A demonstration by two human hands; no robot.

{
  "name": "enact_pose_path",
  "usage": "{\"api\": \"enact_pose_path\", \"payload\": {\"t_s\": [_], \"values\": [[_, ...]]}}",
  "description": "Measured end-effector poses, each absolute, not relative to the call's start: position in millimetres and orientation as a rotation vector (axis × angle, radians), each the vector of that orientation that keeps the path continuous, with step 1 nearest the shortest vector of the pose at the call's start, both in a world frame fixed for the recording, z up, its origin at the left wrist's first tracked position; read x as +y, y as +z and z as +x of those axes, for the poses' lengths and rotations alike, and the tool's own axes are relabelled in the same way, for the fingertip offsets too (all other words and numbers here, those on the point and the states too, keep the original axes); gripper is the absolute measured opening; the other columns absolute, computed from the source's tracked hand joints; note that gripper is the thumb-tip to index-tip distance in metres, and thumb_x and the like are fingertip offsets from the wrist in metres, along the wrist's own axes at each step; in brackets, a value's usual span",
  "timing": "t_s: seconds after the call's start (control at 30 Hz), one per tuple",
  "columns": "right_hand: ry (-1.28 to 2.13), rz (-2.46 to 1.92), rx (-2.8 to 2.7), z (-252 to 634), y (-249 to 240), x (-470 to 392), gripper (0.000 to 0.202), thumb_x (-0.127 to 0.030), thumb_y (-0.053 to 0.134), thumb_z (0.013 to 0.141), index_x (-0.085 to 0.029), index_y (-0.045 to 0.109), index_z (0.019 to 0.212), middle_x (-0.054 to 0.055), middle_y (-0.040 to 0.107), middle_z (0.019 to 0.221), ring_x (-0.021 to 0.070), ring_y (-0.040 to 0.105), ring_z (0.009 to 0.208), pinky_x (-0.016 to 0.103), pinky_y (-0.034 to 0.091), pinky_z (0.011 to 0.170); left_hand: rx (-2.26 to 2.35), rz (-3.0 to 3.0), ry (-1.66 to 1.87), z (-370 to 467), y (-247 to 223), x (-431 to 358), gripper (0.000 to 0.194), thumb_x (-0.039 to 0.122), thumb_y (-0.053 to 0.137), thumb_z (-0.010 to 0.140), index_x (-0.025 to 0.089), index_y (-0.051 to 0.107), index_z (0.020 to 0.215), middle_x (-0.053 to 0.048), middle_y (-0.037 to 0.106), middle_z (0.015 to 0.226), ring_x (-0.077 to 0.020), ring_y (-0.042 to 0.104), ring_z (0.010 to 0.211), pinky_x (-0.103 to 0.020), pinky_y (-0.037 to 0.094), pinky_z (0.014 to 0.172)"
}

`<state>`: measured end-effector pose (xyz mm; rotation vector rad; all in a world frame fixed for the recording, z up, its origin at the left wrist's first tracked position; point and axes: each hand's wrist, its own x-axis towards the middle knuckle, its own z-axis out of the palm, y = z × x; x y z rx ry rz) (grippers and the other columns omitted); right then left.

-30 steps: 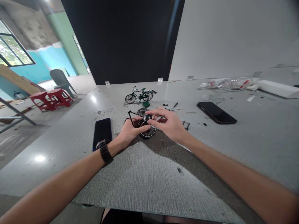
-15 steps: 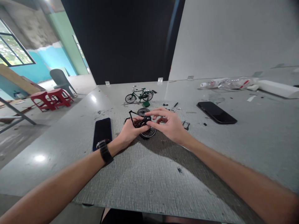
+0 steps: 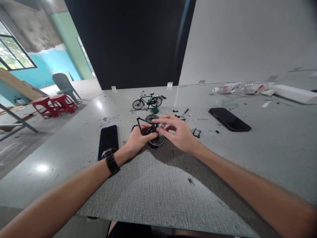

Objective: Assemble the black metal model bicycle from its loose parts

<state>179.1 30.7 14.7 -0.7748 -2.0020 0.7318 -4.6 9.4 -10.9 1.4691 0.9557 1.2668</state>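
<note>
My left hand (image 3: 136,138) is closed around a black model bicycle frame (image 3: 139,124), low over the table. A spoked wheel (image 3: 160,140) shows at the frame's near right end. My right hand (image 3: 180,133), thumb and fingers curled in from the right, pinches a small black part (image 3: 155,127) with a pale mark, against the frame by my left thumb. Just behind the hands is another spoked wheel (image 3: 150,117); whether it is attached I cannot tell. Farther back stands a finished-looking green model bicycle (image 3: 148,101), with a small green piece (image 3: 155,110) in front of it.
Small dark parts (image 3: 182,115) and a small black frame piece (image 3: 196,133) lie right of the hands. One phone (image 3: 108,138) rests by my left wrist, another phone (image 3: 230,119) at the right. Clear plastic packaging (image 3: 250,88) and a white box (image 3: 296,94) sit at the back right.
The small black part has shifted slightly left and turned in my right fingers. My right hand has moved very little; my left hand keeps its hold on the frame.
</note>
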Motion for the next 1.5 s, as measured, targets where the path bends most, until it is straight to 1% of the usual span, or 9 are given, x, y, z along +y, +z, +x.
{"api": "enact_pose_path", "payload": {"t_s": [0.17,0.4,0.6,0.73,0.9,1.1,1.2,1.33,1.5], "values": [[0.714,-0.769,-2.023,179,16,30,0.029,-0.030,0.059,0.092,-0.027,0.073,0.117,0.007,0.063,0.113,0.0168,0.062,0.086,0.032,0.056,0.070,0.954,1.467,1.272,-4,-11,9,0.021,0.028,0.076,0.078,0.016,0.072,0.094,-0.007,0.071,0.095,-0.0205,0.063,0.089,-0.034,0.046,0.083],[0.672,-0.745,-2.054,180,14,30,0.030,-0.028,0.055,0.095,-0.028,0.070,0.121,0.007,0.064,0.116,0.0175,0.064,0.093,0.032,0.056,0.074,0.925,1.375,1.287,-4,-14,11,0.024,0.028,0.078,0.076,0.015,0.071,0.094,-0.006,0.071,0.093,-0.0190,0.063,0.087,-0.032,0.046,0.083],[0.633,-0.774,-2.066,179,13,31,0.033,-0.031,0.054,0.096,-0.028,0.066,0.126,0.007,0.065,0.121,0.0184,0.064,0.096,0.032,0.056,0.075,0.909,1.153,1.281,-4,-11,9,0.028,0.027,0.081,0.074,0.014,0.070,0.095,-0.005,0.070,0.092,-0.0147,0.063,0.083,-0.028,0.047,0.077],[0.605,-0.810,-2.101,179,13,32,0.038,-0.037,0.052,0.098,-0.025,0.061,0.132,0.009,0.064,0.124,0.0204,0.063,0.100,0.034,0.057,0.078,0.901,0.940,1.265,-6,-3,9,0.026,0.026,0.083,0.073,0.015,0.070,0.093,-0.002,0.069,0.087,-0.0123,0.064,0.078,-0.023,0.049,0.068],[0.591,-0.836,-2.136,180,13,32,0.039,-0.042,0.050,0.098,-0.024,0.061,0.132,0.010,0.063,0.125,0.0214,0.064,0.100,0.035,0.057,0.077,0.939,0.813,1.270,-9,-2,13,0.025,0.026,0.084,0.072,0.014,0.072,0.090,-0.001,0.070,0.084,-0.0088,0.064,0.071,-0.018,0.047,0.059],[0.552,-0.859,-2.163,180,12,32,0.039,-0.042,0.046,0.100,-0.021,0.060,0.130,0.011,0.064,0.124,0.0217,0.065,0.096,0.036,0.056,0.077,0.942,0.777,1.270,-9,0,13,0.023,0.026,0.085,0.072,0.015,0.071,0.087,0.001,0.069,0.080,-0.0062,0.063,0.066,-0.015,0.044,0.052],[0.525,-0.858,-2.174,180,12,33,0.039,-0.040,0.044,0.101,-0.020,0.060,0.130,0.011,0.064,0.123,0.0218,0.065,0.096,0.036,0.056,0.078,0.930,0.783,1.264,-9,0,12,0.022,0.025,0.084,0.073,0.016,0.071,0.088,0.000,0.069,0.082,-0.0064,0.063,0.067,-0.015,0.044,0.053],[0.493,-0.841,-2.184,180,12,33,0.036,-0.038,0.045,0.101,-0.020,0.061,0.128,0.011,0.064,0.122,0.0218,0.065,0.096,0.035,0.056,0.077,0.927,0.829,1.258,-9,-2,11,0.025,0.026,0.083,0.074,0.015,0.070,0.092,-0.001,0.069,0.085,-0.0082,0.064,0.071,-0.017,0.047,0.058],[0.438,-0.795,-2.209,179,12,34,0.032,-0.034,0.045,0.101,-0.020,0.061,0.125,0.009,0.065,0.121,0.0208,0.065,0.096,0.034,0.056,0.077,0.947,0.891,1.293,-7,-4,10,0.027,0.025,0.083,0.073,0.015,0.068,0.093,-0.001,0.068,0.089,-0.0091,0.063,0.076,-0.018,0.047,0.062]]}}
